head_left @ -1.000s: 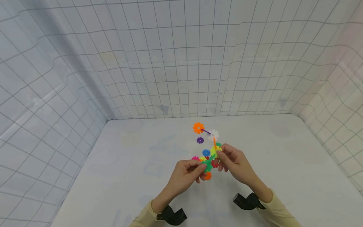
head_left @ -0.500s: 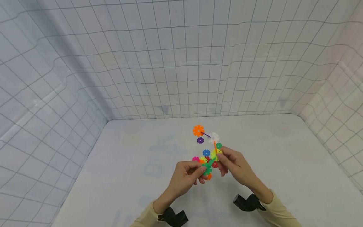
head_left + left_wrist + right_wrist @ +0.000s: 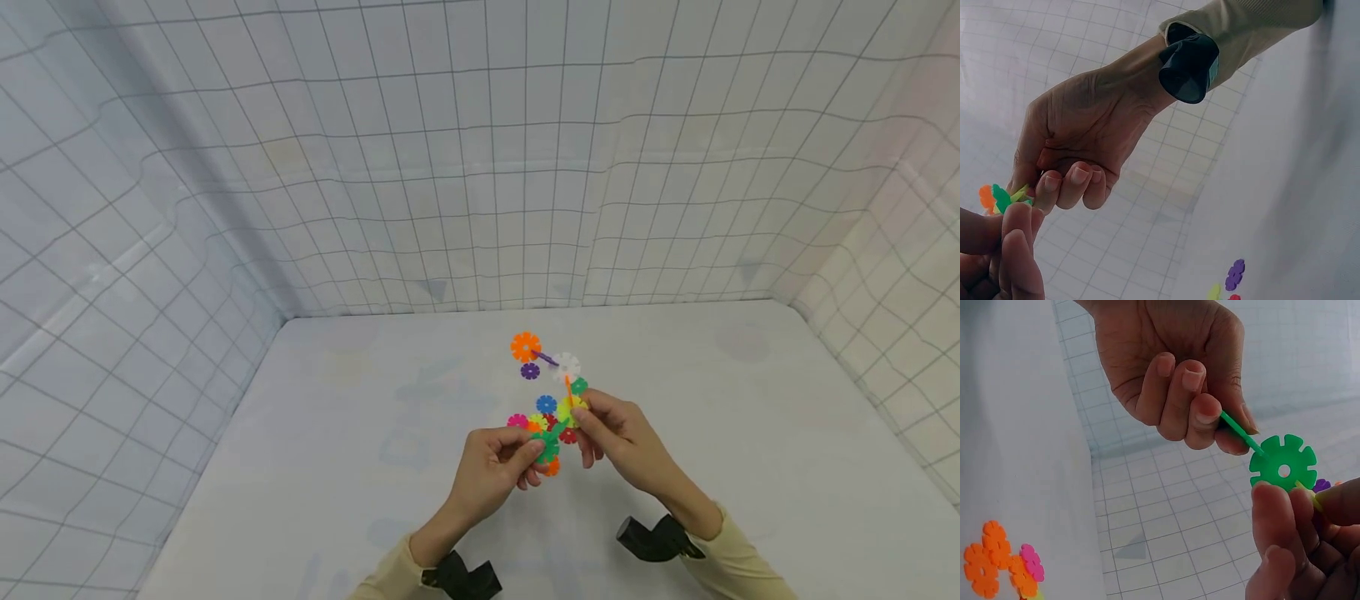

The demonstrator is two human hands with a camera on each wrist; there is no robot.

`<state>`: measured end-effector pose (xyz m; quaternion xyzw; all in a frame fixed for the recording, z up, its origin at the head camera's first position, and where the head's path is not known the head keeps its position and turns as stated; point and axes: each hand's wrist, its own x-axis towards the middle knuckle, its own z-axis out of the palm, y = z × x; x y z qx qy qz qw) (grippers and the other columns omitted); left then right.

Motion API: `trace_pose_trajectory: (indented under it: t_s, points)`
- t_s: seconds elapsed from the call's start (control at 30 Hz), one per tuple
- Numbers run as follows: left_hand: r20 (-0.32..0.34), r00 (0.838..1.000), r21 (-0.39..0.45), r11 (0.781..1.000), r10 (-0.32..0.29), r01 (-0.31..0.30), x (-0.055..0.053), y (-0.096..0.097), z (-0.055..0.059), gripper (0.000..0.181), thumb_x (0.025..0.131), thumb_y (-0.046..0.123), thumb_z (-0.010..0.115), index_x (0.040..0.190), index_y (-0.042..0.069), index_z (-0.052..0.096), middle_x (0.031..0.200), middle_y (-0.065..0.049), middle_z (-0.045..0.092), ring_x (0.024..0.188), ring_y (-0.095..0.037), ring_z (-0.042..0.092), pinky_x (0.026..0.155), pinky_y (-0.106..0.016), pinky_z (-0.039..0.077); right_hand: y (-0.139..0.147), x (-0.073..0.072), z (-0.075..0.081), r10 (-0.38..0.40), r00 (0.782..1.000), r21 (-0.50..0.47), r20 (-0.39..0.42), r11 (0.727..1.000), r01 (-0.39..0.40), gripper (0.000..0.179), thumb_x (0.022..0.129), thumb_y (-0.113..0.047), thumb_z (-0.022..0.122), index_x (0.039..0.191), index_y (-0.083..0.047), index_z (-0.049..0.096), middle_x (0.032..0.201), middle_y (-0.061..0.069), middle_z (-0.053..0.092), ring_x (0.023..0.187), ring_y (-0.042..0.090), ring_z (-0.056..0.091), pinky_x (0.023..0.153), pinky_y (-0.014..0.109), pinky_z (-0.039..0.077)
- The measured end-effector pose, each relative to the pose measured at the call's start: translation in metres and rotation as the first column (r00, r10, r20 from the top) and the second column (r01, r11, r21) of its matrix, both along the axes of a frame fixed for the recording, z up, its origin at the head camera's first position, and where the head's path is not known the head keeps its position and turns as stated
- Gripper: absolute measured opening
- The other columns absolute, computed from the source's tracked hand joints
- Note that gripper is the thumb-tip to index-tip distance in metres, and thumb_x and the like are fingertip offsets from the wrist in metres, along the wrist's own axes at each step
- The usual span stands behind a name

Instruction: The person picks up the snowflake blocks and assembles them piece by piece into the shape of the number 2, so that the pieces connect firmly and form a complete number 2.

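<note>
My left hand [image 3: 483, 471] pinches a green notched snowflake disc [image 3: 548, 450] between thumb and fingers. A second green disc [image 3: 1285, 459] is slotted into it, facing the camera in the right wrist view. My right hand [image 3: 628, 437] pinches a yellow snowflake disc [image 3: 567, 412] that meets this second green one; whether it is fully slotted in is hard to tell. From the yellow disc the chain goes on through an orange disc [image 3: 569, 390] seen edge-on, a white disc [image 3: 568, 365], an edge-on purple disc [image 3: 547, 358] and an orange end disc [image 3: 526, 347].
Loose discs lie on the white table under and around the chain, among them a purple one [image 3: 530, 372], a blue one [image 3: 546, 404], a pink one [image 3: 517, 421] and a red one [image 3: 568, 436]. Grid-patterned white sheets [image 3: 480, 167] wall the table in.
The chain's far end has dropped slightly toward me. Both hands have shifted a little, keeping their pinch on the green and yellow discs.
</note>
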<state>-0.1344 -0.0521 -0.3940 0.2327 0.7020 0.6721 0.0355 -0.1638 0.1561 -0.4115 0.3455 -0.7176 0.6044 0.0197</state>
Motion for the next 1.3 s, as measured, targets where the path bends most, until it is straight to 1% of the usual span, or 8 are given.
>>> trace_pose_trajectory:
  t_s: [0.23,0.3,0.47,0.6,0.8,0.97,1.13,1.3]
  points:
    - [-0.047,0.999,-0.016,1.0,0.004,-0.005,-0.001,-0.001,-0.002,0.017,0.09,-0.003,0.06,0.075,-0.01,0.065,0.062,-0.019,0.063,0.05,-0.035,0.059,0.051,-0.034,0.054,-0.002,0.001,0.002,0.002,0.998,0.018,0.058,1.0,-0.003,0.019,0.098,0.006,0.041,0.09,-0.005,0.053,0.062,0.006,0.055,0.051,0.02,0.056,0.046,0.031,0.047]
    - [-0.028,1.0,-0.025,1.0,-0.014,0.014,-0.003,-0.002,-0.001,0.017,0.091,-0.003,0.059,0.078,-0.01,0.066,0.063,-0.021,0.063,0.051,-0.033,0.06,0.052,-0.034,0.054,-0.002,0.001,0.003,-0.01,0.998,0.033,0.062,0.999,0.008,0.017,0.098,0.004,0.042,0.089,-0.005,0.053,0.062,0.006,0.055,0.052,0.019,0.056,0.047,0.032,0.047]
    - [-0.016,0.997,-0.083,0.994,-0.078,0.076,-0.006,-0.003,0.004,0.016,0.093,0.0,0.058,0.086,-0.01,0.068,0.071,-0.025,0.064,0.056,-0.017,0.062,0.056,-0.035,0.055,0.001,0.002,0.007,-0.054,0.998,0.077,0.033,0.996,0.051,0.016,0.098,0.002,0.044,0.087,-0.006,0.053,0.062,0.003,0.055,0.053,0.019,0.056,0.048,0.032,0.047]
    - [-0.011,0.999,-0.153,0.988,-0.03,0.028,-0.007,-0.006,0.007,0.01,0.09,0.004,0.064,0.086,-0.004,0.069,0.072,-0.016,0.066,0.059,-0.008,0.06,0.058,-0.032,0.054,0.0,0.003,0.008,-0.081,0.997,0.098,0.013,0.992,0.079,0.016,0.098,0.0,0.045,0.087,-0.009,0.053,0.062,0.002,0.055,0.052,0.018,0.054,0.047,0.031,0.046]
    - [0.019,0.998,-0.184,0.981,0.063,-0.059,-0.007,-0.01,0.01,0.007,0.084,0.005,0.071,0.086,-0.002,0.069,0.072,-0.008,0.068,0.061,-0.018,0.065,0.056,-0.026,0.051,-0.002,0.001,0.003,-0.08,0.995,0.124,0.058,0.99,0.072,0.018,0.101,-0.004,0.042,0.085,-0.008,0.05,0.062,0.003,0.055,0.051,0.021,0.053,0.047,0.031,0.047]
    - [0.047,0.989,-0.116,0.984,0.139,-0.133,-0.01,-0.011,0.009,0.008,0.084,0.003,0.071,0.089,-0.003,0.07,0.072,-0.009,0.068,0.059,-0.028,0.064,0.052,-0.025,0.049,-0.005,-0.002,-0.005,0.001,0.99,0.085,0.141,0.996,-0.013,0.017,0.101,-0.005,0.041,0.091,-0.007,0.054,0.073,0.009,0.057,0.053,0.025,0.056,0.046,0.033,0.047]
    - [0.098,0.985,-0.053,0.989,0.142,-0.138,-0.01,-0.012,0.007,0.01,0.087,0.002,0.067,0.093,-0.006,0.07,0.075,-0.013,0.069,0.059,-0.037,0.064,0.05,-0.022,0.046,-0.011,0.0,-0.011,0.052,0.98,0.075,0.194,0.995,-0.067,0.009,0.098,-0.004,0.05,0.099,-0.004,0.059,0.08,0.014,0.059,0.057,0.028,0.059,0.047,0.034,0.048]
    - [0.11,0.987,-0.048,0.993,0.117,-0.112,-0.01,-0.011,0.004,0.013,0.088,0.002,0.066,0.096,-0.007,0.07,0.077,-0.015,0.069,0.057,-0.023,0.064,0.05,-0.02,0.044,-0.015,0.003,-0.012,0.008,0.98,0.082,0.197,0.996,-0.025,0.005,0.096,-0.005,0.055,0.095,-0.001,0.059,0.076,0.015,0.058,0.055,0.024,0.059,0.046,0.033,0.048]
